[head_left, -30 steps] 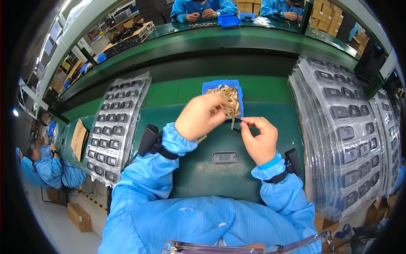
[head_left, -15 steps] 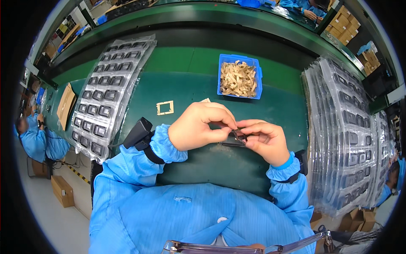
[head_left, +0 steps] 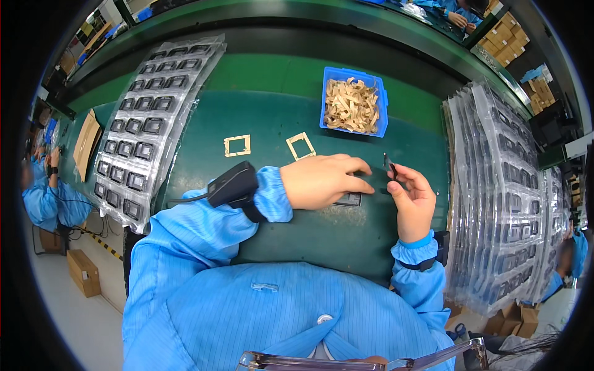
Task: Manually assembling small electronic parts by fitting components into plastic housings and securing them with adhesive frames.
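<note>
My left hand [head_left: 327, 180] lies low over the green tabletop with its fingers stretched out and apart. Beneath its fingertips a small flat dark rectangular part [head_left: 349, 199] rests on the table, partly covered by the hand. To the right, my right hand [head_left: 413, 201] is raised, pinching a thin black piece [head_left: 390, 167] between thumb and fingers; its exact kind is too small to make out. Beyond the left hand lie two cream-coloured square frames, a left one [head_left: 227, 147] and a right one [head_left: 310, 144], apart from each other.
A blue bin [head_left: 384, 106] full of tan curled strips [head_left: 351, 104] stands at the back. Clear plastic trays with black square parts [head_left: 142, 127] slope along the left; a tall stack of similar trays [head_left: 495, 204] borders the right. A cardboard piece [head_left: 86, 145] leans far left.
My hands, earlier together at a small dark piece, have separated. The right hand has moved right with the thin black piece; the left has opened over the flat dark part. The right cream frame is uncovered.
</note>
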A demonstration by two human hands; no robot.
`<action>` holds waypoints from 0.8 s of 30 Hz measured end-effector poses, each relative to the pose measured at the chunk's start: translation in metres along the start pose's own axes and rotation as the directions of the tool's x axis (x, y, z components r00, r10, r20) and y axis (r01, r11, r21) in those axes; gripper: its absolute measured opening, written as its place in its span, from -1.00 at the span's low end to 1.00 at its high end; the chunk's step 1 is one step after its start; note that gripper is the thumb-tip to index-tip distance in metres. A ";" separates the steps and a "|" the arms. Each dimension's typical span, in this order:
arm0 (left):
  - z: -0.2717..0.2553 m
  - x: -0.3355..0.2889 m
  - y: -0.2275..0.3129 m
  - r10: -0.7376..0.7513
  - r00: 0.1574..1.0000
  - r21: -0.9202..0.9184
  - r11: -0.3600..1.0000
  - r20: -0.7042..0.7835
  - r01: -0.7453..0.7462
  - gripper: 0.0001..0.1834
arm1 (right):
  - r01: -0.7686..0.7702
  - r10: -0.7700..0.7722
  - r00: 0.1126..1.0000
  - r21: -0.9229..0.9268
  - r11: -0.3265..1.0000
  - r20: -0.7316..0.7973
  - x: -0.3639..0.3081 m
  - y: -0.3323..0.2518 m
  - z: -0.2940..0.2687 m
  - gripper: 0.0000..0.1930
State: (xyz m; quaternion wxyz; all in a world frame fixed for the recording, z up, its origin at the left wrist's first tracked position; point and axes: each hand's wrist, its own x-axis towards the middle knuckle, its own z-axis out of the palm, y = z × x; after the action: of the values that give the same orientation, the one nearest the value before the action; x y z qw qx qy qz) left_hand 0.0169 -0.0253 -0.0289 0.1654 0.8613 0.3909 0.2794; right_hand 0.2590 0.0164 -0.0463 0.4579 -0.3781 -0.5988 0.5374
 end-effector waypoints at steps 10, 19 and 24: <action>-0.015 -0.024 0.005 -0.396 0.917 0.245 0.894 0.042 0.375 -0.79 | 0.039 -0.041 0.997 -0.038 0.999 -0.060 -0.005 0.002 0.003 -0.67; -0.015 -0.063 0.027 -0.344 0.927 0.049 0.934 -0.150 0.354 -0.56 | 0.523 -0.348 0.842 -0.470 0.710 0.412 -0.017 -0.011 0.040 -0.63; -0.008 -0.064 0.022 -0.365 0.925 -0.081 0.931 -0.109 0.357 -0.43 | 0.518 -0.334 0.848 -0.508 0.688 0.412 -0.016 -0.009 0.045 -0.64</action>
State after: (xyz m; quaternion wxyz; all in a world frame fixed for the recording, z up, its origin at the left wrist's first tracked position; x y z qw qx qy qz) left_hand -0.0097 -0.0884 -0.0338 0.2153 0.7507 0.5436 0.3076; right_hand 0.2216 -0.0133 -0.0395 0.3347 -0.2701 -0.8690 0.2447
